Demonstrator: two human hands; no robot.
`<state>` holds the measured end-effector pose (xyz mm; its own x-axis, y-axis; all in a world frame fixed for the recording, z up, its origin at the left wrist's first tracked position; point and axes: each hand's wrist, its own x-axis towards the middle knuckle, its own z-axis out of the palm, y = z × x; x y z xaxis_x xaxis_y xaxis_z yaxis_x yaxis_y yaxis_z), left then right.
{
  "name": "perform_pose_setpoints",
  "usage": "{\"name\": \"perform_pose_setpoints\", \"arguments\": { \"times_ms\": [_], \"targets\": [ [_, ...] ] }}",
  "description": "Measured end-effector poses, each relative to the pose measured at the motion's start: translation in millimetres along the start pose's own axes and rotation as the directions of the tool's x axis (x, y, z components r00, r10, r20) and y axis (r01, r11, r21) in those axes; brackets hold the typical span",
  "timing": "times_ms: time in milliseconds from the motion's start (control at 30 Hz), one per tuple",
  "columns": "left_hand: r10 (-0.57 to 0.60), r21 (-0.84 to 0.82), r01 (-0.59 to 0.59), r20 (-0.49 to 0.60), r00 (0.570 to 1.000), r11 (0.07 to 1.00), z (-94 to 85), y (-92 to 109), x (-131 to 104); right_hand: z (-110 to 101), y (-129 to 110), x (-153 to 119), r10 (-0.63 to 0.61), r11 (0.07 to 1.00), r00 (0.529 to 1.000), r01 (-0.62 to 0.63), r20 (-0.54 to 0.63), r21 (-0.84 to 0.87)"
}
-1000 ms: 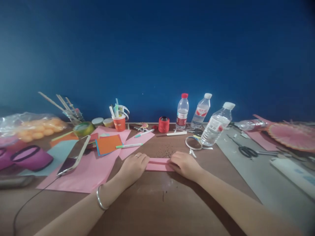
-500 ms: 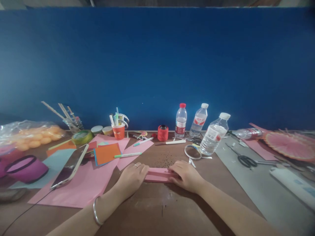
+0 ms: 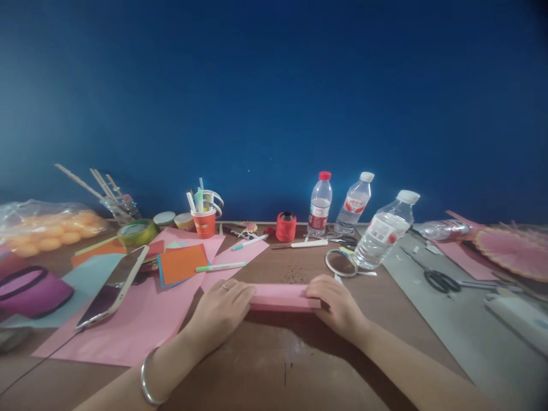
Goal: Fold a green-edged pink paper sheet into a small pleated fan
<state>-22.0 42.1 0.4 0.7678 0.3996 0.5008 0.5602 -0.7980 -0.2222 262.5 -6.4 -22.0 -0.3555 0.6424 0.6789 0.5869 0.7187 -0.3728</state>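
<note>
"Where does free room show?"

"Largely bare surface (image 3: 240, 371) spreads across the lower centre of the frame, between the left forearm (image 3: 184, 351) and the right forearm (image 3: 398, 348). A shorter, speckled gap lies mid-frame, between the pink paper (image 3: 280, 297) and the red spool (image 3: 285, 227)."

"And the obstacles?"

"Three bottles (image 3: 353, 204) stand right of centre. A phone (image 3: 112, 288) and red cup (image 3: 204, 224) crowd the left; a blue wall (image 3: 274, 85) closes off the upper frame."

Lower centre of the frame, the left hand (image 3: 225, 311) and right hand (image 3: 340, 308) grip opposite ends of a folded pink paper (image 3: 280, 295); a phone (image 3: 105, 294) lies centre left, a red-capped bottle (image 3: 319, 208) stands right of centre
</note>
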Motion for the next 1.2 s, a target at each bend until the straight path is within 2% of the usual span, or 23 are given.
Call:
{"name": "perform_pose_setpoints", "arguments": {
  "times_ms": [67,133,200,300,367,433,500,600,767,967,1100,1200],
  "targets": [
    [0.020,-0.014,-0.020,-0.047,0.999,1.000,-4.8,-3,-2,-3,1,-2,-0.101,0.993,0.994,0.099,-0.031,-0.071],
    [0.034,-0.028,-0.037,-0.114,0.993,0.999,-9.3,-5,-3,-3,0,-4,-0.161,0.977,0.983,0.144,-0.094,-0.158],
    [0.050,-0.040,-0.058,-0.181,0.982,0.998,-12.2,-6,-3,0,-1,-5,-0.142,0.968,0.969,0.094,-0.200,-0.231],
    [0.100,-0.068,-0.118,-0.224,0.970,0.991,-13.0,-5,-1,6,0,-7,0.023,0.973,0.951,-0.093,-0.309,-0.214],
    [0.131,-0.092,-0.157,-0.238,0.962,0.983,-12.1,-4,-1,7,1,-8,0.181,0.965,0.942,-0.226,-0.283,-0.136],
    [0.151,-0.109,-0.183,-0.251,0.956,0.977,-11.4,-4,0,5,2,-8,0.272,0.952,0.936,-0.296,-0.224,-0.081],
    [0.164,-0.117,-0.199,-0.254,0.953,0.973,-11.4,-5,0,2,3,-8,0.288,0.949,0.935,-0.307,-0.206,-0.068],
    [0.179,-0.115,-0.211,-0.239,0.954,0.971,-11.8,-6,0,-2,3,-8,0.280,0.947,0.920,-0.312,-0.276,-0.079],
    [0.186,-0.097,-0.202,-0.153,0.971,0.975,-12.2,-6,0,-5,4,-7,0.273,0.953,0.915,-0.300,-0.296,-0.046],
    [0.242,-0.099,-0.252,-0.100,0.965,0.963,-12.8,-3,3,-7,13,-7,0.369,0.929,0.897,-0.357,-0.244,0.094],
    [0.322,-0.127,-0.334,-0.103,0.941,0.934,-6.9,1,4,-8,21,-8,0.511,0.848,0.840,-0.459,-0.181,0.263],
    [0.360,-0.198,-0.361,-0.044,0.932,0.911,-0.6,5,0,-7,26,-5,0.573,0.808,0.811,-0.534,-0.118,0.248]
  ]
}}
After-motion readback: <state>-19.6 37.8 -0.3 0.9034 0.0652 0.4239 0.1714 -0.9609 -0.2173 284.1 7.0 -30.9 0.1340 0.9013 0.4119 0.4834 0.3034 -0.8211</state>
